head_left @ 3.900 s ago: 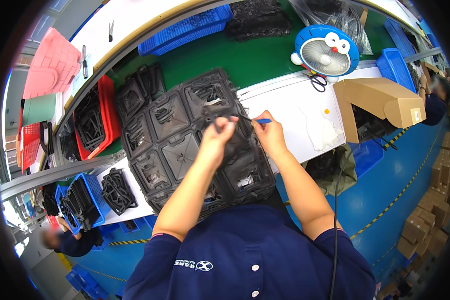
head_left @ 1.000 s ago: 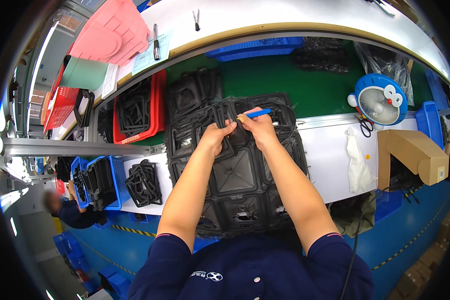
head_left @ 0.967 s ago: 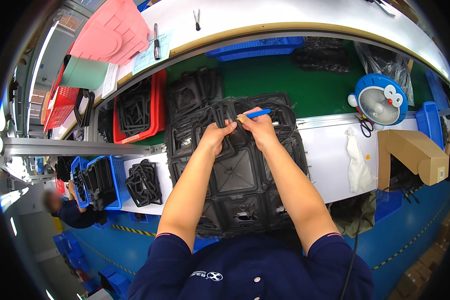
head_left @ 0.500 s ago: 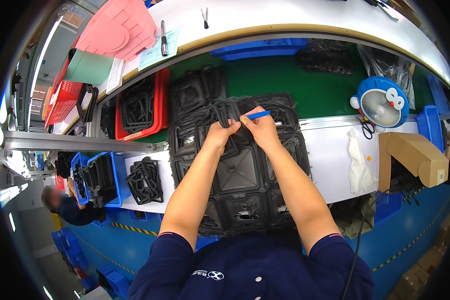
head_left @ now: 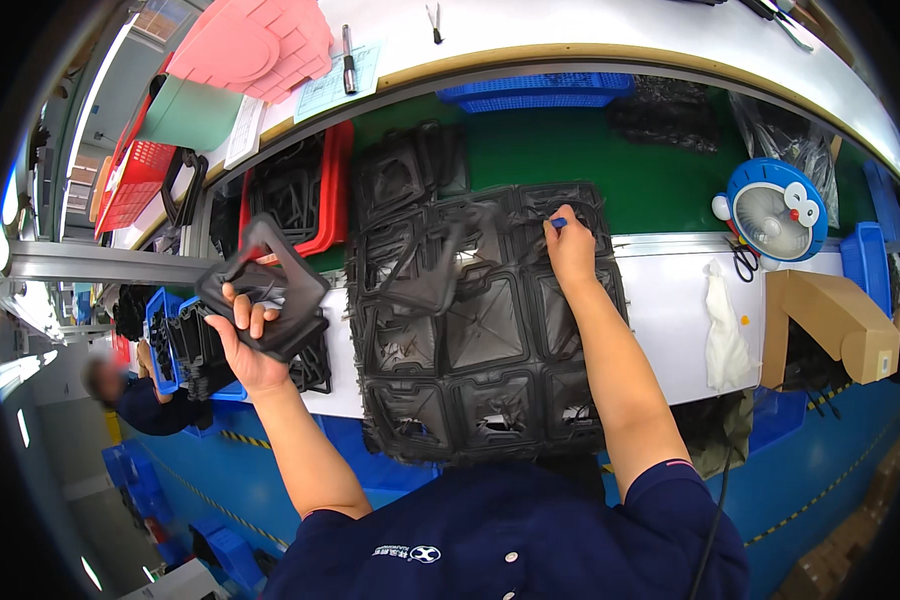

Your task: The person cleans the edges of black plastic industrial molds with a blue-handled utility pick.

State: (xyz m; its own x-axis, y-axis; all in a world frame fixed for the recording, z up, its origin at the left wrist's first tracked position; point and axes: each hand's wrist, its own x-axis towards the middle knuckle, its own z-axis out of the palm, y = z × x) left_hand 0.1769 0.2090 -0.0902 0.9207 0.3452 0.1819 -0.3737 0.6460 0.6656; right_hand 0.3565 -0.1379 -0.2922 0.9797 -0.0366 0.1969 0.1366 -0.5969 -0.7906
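Swung left hand (head_left: 250, 352) from the sheet's upper edge to past the left end of the white tabletop (head_left: 670, 290). Caught with fingers half curled, thumb spread, overlapping a black frame (head_left: 305, 290); too blurred to tell whether gripped or just released. Hanging over and partly hiding a pile of frames (head_left: 317, 365); can't tell if touching.

Reading that as one piece fully separated from the black molded sheet (head_left: 485, 330).

Also seeing a second frame (head_left: 445, 268), blurred and tilted, toward the sheet's upper left corner; can't tell if loose.

Shifted right hand (head_left: 573, 250) up to near the sheet's upper right corner, away from the left one. Closed around a blue-handled tool (head_left: 558, 223); can't see the tip, so can't confirm contact.
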